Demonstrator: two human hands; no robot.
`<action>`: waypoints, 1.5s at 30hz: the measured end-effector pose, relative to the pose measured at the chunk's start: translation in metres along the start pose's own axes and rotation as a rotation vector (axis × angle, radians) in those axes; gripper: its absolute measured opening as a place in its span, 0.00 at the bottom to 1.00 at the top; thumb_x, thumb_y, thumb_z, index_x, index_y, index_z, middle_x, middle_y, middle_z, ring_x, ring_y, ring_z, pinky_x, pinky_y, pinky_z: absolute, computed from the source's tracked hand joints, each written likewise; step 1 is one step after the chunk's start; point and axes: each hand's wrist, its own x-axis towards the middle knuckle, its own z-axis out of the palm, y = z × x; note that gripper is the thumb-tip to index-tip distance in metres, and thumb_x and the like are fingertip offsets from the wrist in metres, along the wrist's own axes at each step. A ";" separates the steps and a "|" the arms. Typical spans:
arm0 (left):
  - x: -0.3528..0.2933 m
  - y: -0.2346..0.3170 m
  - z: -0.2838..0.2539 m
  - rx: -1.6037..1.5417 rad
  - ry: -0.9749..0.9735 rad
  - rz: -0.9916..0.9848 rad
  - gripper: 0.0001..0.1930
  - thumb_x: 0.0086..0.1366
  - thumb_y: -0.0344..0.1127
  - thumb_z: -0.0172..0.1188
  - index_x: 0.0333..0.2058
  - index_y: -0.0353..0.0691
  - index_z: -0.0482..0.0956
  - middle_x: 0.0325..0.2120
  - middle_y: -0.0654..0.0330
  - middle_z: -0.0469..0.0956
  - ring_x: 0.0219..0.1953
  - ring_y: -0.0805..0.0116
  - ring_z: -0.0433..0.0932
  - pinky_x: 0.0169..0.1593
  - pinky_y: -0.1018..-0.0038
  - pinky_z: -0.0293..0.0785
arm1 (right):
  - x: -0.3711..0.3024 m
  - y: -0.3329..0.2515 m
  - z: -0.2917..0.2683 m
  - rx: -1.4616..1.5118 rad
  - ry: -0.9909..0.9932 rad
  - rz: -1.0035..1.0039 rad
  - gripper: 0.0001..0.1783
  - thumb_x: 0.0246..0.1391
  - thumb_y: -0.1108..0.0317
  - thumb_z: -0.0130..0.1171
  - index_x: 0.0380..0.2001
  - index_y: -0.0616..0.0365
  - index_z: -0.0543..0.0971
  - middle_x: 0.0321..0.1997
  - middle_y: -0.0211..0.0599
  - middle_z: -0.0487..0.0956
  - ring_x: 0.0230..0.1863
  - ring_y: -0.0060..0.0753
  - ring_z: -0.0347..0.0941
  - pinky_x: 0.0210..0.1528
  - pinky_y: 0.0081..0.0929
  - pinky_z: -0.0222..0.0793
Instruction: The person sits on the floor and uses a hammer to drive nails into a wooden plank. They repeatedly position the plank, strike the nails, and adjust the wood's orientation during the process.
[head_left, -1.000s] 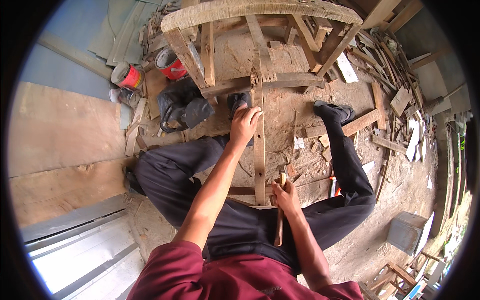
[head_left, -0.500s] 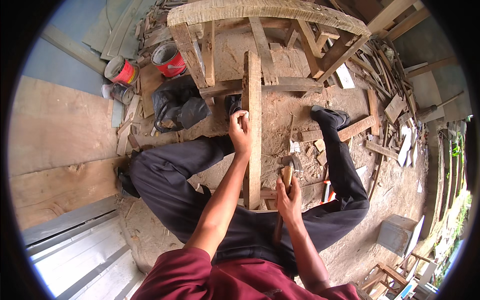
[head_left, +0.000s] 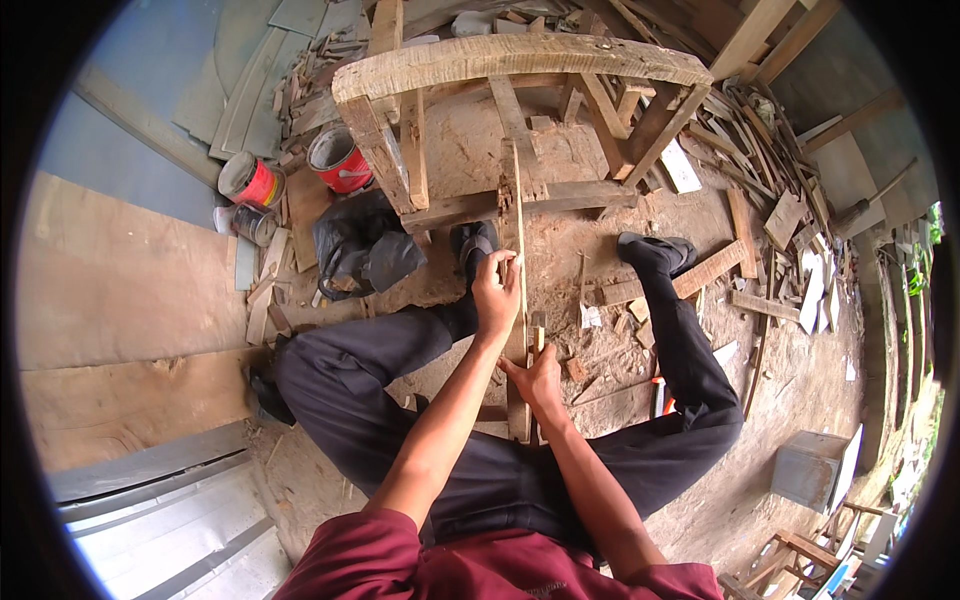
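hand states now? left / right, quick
Left hand: closed around the upright wooden slat, gripping its edge.
Right hand: closed on a wooden-handled tool held against the slat; what kind of tool cannot be told.

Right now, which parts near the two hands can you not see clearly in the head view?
- Tool in the right hand: mostly covered by the palm, so its kind is unclear.
- Lower end of the wooden slat: hidden behind both hands.
- Left hand fingertips: wrapped around the slat's far side.
- Small cans: contents too small.
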 end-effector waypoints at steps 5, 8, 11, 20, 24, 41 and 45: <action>0.010 0.008 -0.005 -0.003 -0.088 0.031 0.06 0.66 0.26 0.62 0.41 0.32 0.80 0.35 0.56 0.82 0.37 0.70 0.81 0.38 0.74 0.77 | 0.012 0.019 -0.003 0.112 -0.107 0.014 0.40 0.38 0.49 0.80 0.36 0.69 0.67 0.30 0.54 0.77 0.31 0.41 0.75 0.33 0.40 0.72; 0.012 0.011 -0.012 -0.017 -0.140 0.026 0.07 0.64 0.25 0.63 0.40 0.34 0.82 0.36 0.53 0.83 0.39 0.61 0.82 0.42 0.70 0.78 | 0.014 0.023 -0.005 0.162 -0.135 -0.061 0.39 0.39 0.49 0.80 0.37 0.68 0.67 0.30 0.49 0.77 0.32 0.35 0.74 0.32 0.36 0.72; 0.012 0.007 -0.011 -0.071 -0.165 0.031 0.07 0.62 0.23 0.63 0.39 0.34 0.83 0.37 0.53 0.83 0.40 0.57 0.83 0.44 0.69 0.79 | 0.018 0.032 -0.002 0.243 -0.148 -0.117 0.39 0.39 0.49 0.80 0.38 0.68 0.68 0.31 0.48 0.77 0.32 0.33 0.73 0.33 0.34 0.72; 0.020 0.000 -0.012 0.011 -0.153 0.161 0.06 0.61 0.21 0.63 0.38 0.30 0.83 0.37 0.55 0.82 0.38 0.65 0.83 0.41 0.74 0.80 | 0.013 0.017 -0.015 0.074 -0.154 -0.028 0.41 0.39 0.45 0.79 0.38 0.69 0.69 0.29 0.52 0.78 0.29 0.42 0.77 0.32 0.39 0.73; 0.022 0.007 -0.012 0.070 -0.149 0.244 0.05 0.62 0.21 0.63 0.37 0.30 0.82 0.36 0.54 0.82 0.37 0.63 0.83 0.39 0.73 0.80 | 0.007 0.011 -0.023 0.115 0.036 -0.088 0.27 0.54 0.51 0.69 0.37 0.66 0.71 0.27 0.52 0.77 0.26 0.51 0.75 0.31 0.42 0.70; 0.015 -0.002 -0.010 0.061 -0.105 0.163 0.04 0.60 0.24 0.64 0.35 0.33 0.81 0.36 0.54 0.81 0.38 0.55 0.80 0.42 0.66 0.78 | 0.051 -0.081 -0.059 0.010 0.099 -0.499 0.11 0.64 0.70 0.55 0.38 0.64 0.64 0.22 0.61 0.75 0.26 0.68 0.75 0.22 0.53 0.67; 0.014 -0.004 -0.009 0.032 -0.109 0.156 0.04 0.61 0.22 0.63 0.35 0.31 0.81 0.37 0.53 0.80 0.38 0.59 0.82 0.37 0.68 0.81 | 0.053 -0.082 -0.063 0.018 0.113 -0.528 0.10 0.64 0.68 0.54 0.38 0.63 0.66 0.26 0.63 0.77 0.27 0.68 0.76 0.24 0.54 0.70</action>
